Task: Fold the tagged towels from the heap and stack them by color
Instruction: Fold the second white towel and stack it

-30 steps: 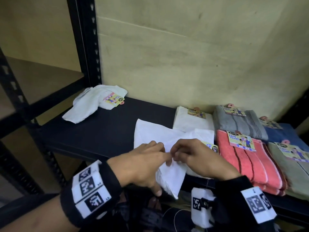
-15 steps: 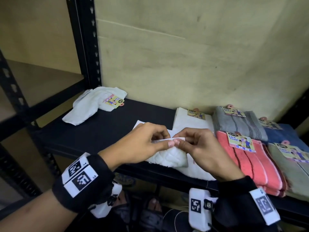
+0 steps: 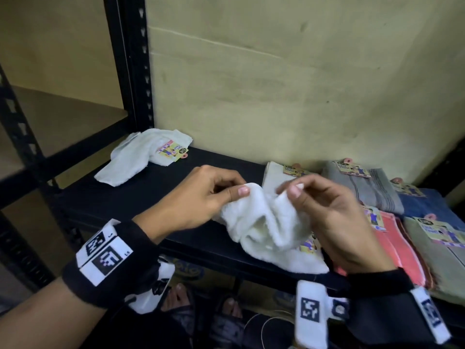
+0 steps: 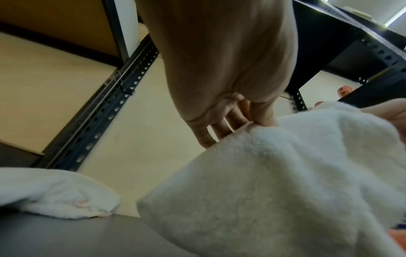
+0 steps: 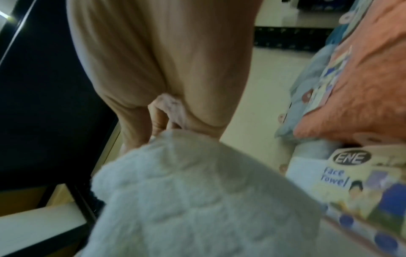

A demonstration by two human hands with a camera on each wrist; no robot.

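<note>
Small white terry-cloth face towel (image 3: 266,230), at centre of the head view, raised off the front edge of the black metal shelf (image 3: 141,197) with its lower end draped over that edge; its printed card tag (image 3: 308,245) shows just below the right palm. The left hand (image 3: 201,197) pinches one upper corner between thumb and curled fingers, and the left wrist view confirms fingertips (image 4: 261,120) closed on the cloth edge. The right hand (image 3: 334,220) pinches the other upper corner likewise; in the right wrist view the hold is partly hidden by the cloth. Between the two grips the fabric sags in a loose fold, so the towel is judged to be mid-fold, with corners gathered but edges not yet squared.

The next move probably calls for drawing the corners apart to tension the edge, laying the cloth flat on the shelf and doubling it, then setting it on the folded white towel stack (image 3: 273,176) directly behind the hands.

To the right of the frame lie folded stacks: grey striped towel (image 3: 370,187), blue towel (image 3: 425,205), coral-pink towel (image 3: 402,250) and olive-beige towel (image 3: 440,263), each tagged. At upper left of the shelf, well apart, a crumpled white tagged towel (image 3: 141,157) remains unfolded, so the task appears near its end.
</note>
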